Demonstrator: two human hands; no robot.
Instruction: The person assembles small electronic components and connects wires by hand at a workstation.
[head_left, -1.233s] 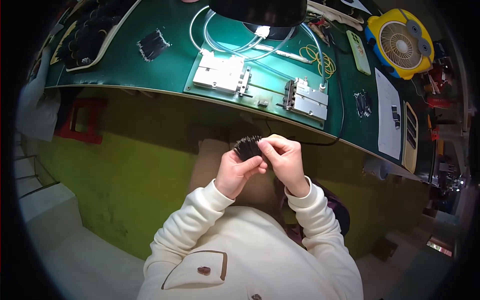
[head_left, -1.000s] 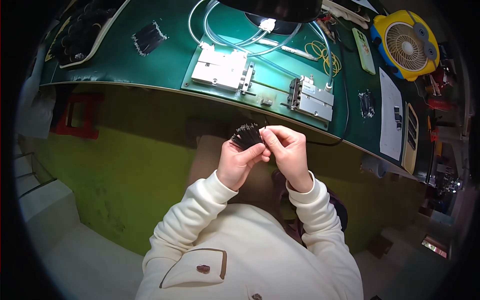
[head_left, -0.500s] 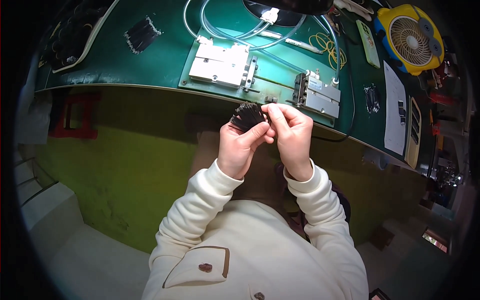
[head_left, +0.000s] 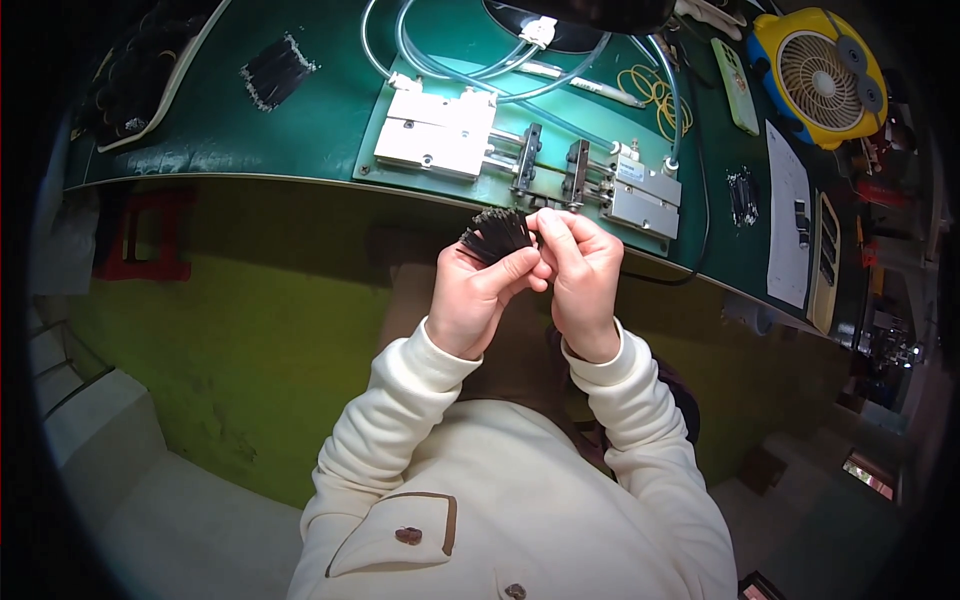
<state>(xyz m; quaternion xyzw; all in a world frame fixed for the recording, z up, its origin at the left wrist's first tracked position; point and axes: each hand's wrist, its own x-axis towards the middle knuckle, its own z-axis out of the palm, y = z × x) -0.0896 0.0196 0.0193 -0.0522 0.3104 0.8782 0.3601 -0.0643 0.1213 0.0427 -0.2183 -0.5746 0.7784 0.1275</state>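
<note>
My left hand (head_left: 477, 300) is closed around a fanned bundle of thin black strips (head_left: 490, 236) with pale tips, the thumb pressing across them. Right beside it, my right hand (head_left: 584, 275) is pinched at the bundle's right side, its fingertips close to the left ones. What lies in that pinch is too small to make out. Just beyond my hands, on the bench edge, stands a fixture with a left metal air cylinder (head_left: 436, 133) and a right one (head_left: 643, 195). Their rods are out, so the dark left jaw (head_left: 527, 158) and right jaw (head_left: 576, 172) stand a short gap apart.
On the green bench (head_left: 220, 135) lie a pile of black strips (head_left: 277, 72) at the left and another (head_left: 742, 196) at the right. Clear air hoses (head_left: 408, 45) loop behind the fixture. A phone (head_left: 735, 85), a paper sheet (head_left: 788, 215) and a yellow-blue fan (head_left: 820, 80) sit at the right.
The fixture's two jaws have moved inward toward each other, baring the cylinder rods. Both hands stay nearly in place, holding the same pose at the bundle.
</note>
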